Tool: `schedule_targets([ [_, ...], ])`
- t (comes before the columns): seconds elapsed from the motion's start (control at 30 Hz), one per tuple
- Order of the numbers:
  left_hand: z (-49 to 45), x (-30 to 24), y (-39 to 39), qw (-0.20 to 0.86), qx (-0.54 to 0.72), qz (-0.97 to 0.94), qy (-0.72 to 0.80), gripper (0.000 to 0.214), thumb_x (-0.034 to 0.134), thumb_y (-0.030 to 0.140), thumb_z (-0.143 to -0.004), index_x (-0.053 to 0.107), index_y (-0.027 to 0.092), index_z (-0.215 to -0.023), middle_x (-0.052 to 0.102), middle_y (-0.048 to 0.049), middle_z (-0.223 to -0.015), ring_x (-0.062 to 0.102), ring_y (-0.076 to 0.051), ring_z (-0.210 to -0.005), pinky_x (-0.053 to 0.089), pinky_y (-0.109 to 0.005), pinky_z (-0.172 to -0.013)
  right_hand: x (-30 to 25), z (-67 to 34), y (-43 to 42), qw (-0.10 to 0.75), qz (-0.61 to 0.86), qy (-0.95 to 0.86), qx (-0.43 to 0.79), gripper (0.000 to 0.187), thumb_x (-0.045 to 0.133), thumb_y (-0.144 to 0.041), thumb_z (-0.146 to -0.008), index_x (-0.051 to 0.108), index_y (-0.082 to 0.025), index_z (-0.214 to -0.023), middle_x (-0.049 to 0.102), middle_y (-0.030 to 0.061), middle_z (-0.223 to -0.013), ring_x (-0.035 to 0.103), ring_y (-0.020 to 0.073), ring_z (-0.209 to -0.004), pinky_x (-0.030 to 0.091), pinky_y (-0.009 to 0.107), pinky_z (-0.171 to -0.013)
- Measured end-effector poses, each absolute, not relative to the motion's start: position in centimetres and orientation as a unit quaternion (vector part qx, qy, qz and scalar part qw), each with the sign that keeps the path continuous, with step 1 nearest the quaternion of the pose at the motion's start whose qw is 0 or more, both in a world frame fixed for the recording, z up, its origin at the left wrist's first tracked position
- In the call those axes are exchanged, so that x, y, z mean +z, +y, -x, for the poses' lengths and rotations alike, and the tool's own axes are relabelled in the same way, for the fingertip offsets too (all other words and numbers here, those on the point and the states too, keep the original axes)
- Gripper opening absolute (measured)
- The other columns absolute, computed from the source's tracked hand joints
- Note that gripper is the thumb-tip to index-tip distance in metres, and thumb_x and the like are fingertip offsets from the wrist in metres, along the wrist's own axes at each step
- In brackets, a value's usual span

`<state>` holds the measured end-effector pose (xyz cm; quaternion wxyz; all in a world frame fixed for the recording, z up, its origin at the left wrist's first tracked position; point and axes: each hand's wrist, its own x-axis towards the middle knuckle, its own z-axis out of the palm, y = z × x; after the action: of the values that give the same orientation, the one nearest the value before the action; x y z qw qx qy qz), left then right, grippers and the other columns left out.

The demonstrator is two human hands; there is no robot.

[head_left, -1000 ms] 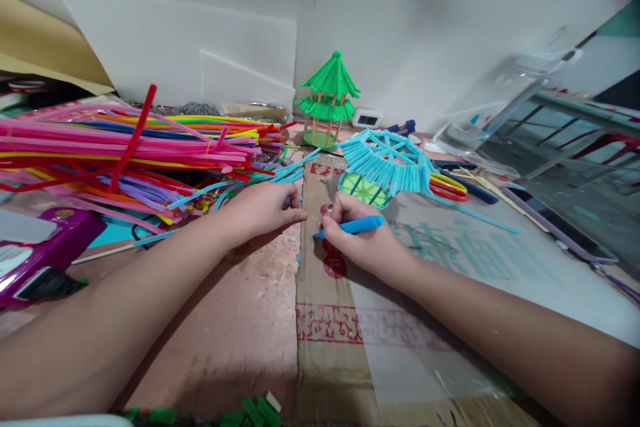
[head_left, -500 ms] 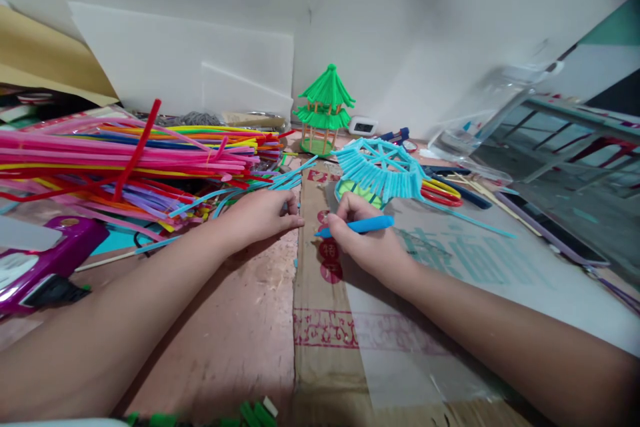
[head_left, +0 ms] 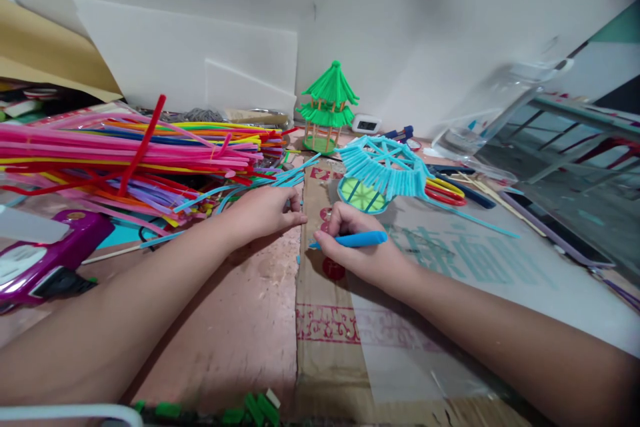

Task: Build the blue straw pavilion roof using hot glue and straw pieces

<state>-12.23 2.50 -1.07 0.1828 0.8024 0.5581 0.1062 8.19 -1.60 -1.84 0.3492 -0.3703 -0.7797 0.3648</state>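
Note:
My right hand [head_left: 357, 247] is closed round a blue craft knife [head_left: 350, 239] held like a pen, its tip pointing left onto the flattened cardboard [head_left: 325, 320]. My left hand [head_left: 265, 210] rests palm down just left of it. Its fingers are pinched on thin light-blue straw strips [head_left: 280, 181] at the cardboard's edge. Just beyond my right hand lies a light-blue straw roof piece [head_left: 383, 163] on a green base.
A big heap of coloured straws [head_left: 125, 153] fills the left. A purple glue gun [head_left: 45, 257] lies at the far left. A green straw pavilion model [head_left: 326, 107] stands at the back. Red and yellow scissors [head_left: 445, 190] lie to the right.
My right hand has slid a little toward me with the knife. My left hand has stayed on the blue strips.

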Motion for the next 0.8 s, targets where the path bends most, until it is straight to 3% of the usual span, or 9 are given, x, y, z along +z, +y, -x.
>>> schedule_targets([
  [0.33,12.29,-1.08,2.54,0.185,0.111,-0.805,0.552,0.027,0.059,0.049,-0.080,0.062,0.023,-0.088,0.068,-0.0007,-0.086,0.060,-0.019,-0.075,0.037,-0.025,-0.061,-1.61,-7.69,-1.63,0.310,0.393,-0.789,0.356,0.023,0.061,-0.026,-0.080,0.042,-0.021,-0.068,0.049,-0.0062,-0.057,0.041,0.0077,-0.050,0.030,0.021,-0.047],
  [0.8,12.36,-1.27,2.68,0.186,0.116,-0.807,0.549,0.027,0.058,0.049,-0.080,0.062,0.024,-0.088,0.069,-0.0009,-0.085,0.061,-0.020,-0.076,0.038,-0.026,-0.062,-1.63,-7.72,-1.63,0.327,0.389,-0.794,0.334,0.023,0.059,-0.024,-0.079,0.040,-0.021,-0.064,0.048,-0.0047,-0.059,0.041,0.0093,-0.053,0.031,0.023,-0.051],
])
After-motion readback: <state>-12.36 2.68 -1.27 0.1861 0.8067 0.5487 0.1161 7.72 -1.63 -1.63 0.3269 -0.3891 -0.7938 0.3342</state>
